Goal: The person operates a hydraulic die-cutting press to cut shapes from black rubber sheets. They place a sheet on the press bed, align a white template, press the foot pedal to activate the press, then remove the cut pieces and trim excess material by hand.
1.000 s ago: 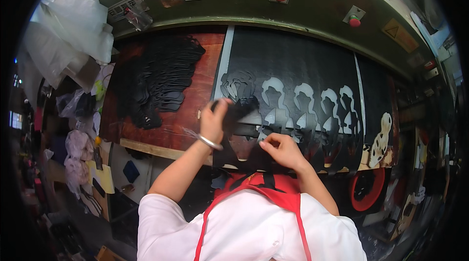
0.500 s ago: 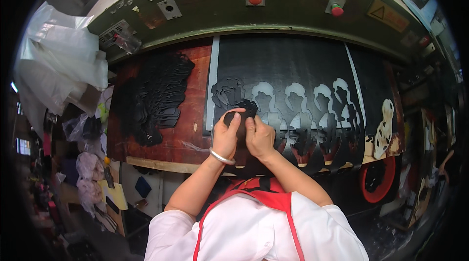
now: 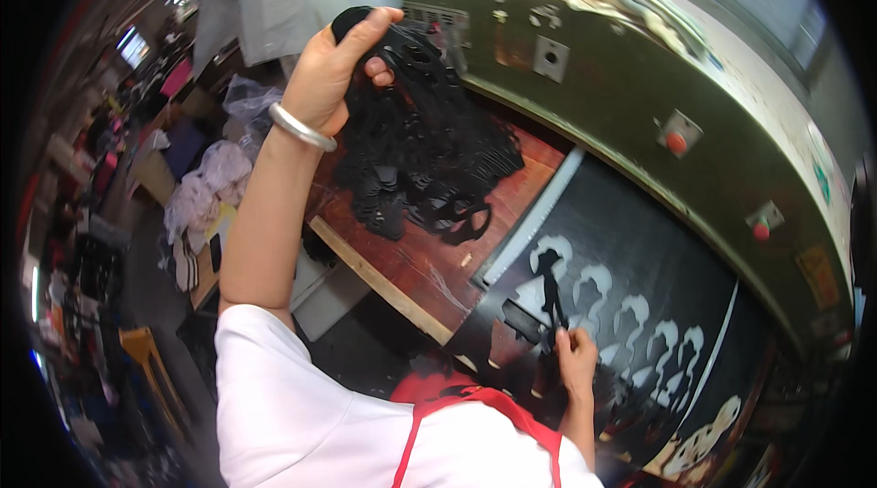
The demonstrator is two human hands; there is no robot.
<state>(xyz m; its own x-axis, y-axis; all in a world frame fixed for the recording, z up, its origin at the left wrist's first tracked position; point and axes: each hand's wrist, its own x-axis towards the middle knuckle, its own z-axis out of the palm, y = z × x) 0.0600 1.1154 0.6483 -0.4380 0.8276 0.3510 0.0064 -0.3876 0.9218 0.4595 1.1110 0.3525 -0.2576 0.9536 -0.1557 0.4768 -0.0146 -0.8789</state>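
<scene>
My left hand (image 3: 333, 72), a silver bangle at its wrist, is raised at the upper left. Its fingers close round thin black cut-out pieces (image 3: 354, 20). Behind and below it a large heap of black cut-out pieces (image 3: 425, 173) lies on the red-brown board; where the held pieces end against the heap I cannot tell. My right hand (image 3: 575, 358) is low at the right of centre, pinching a narrow black strip (image 3: 552, 296) at the edge of a black sheet. Pale holes (image 3: 592, 282) of curved outline run in a row across that sheet.
A green machine beam (image 3: 621, 95) with red buttons spans the far side. White plastic sheeting (image 3: 265, 4) hangs at the upper left. A cream, perforated shape (image 3: 708, 442) lies at the lower right. The table's wooden front edge (image 3: 379, 282) is near me.
My view has turned to the left. My hands, together over the black sheet before, are now apart: the left has gone to the heap with black pieces, the right grips a strip.
</scene>
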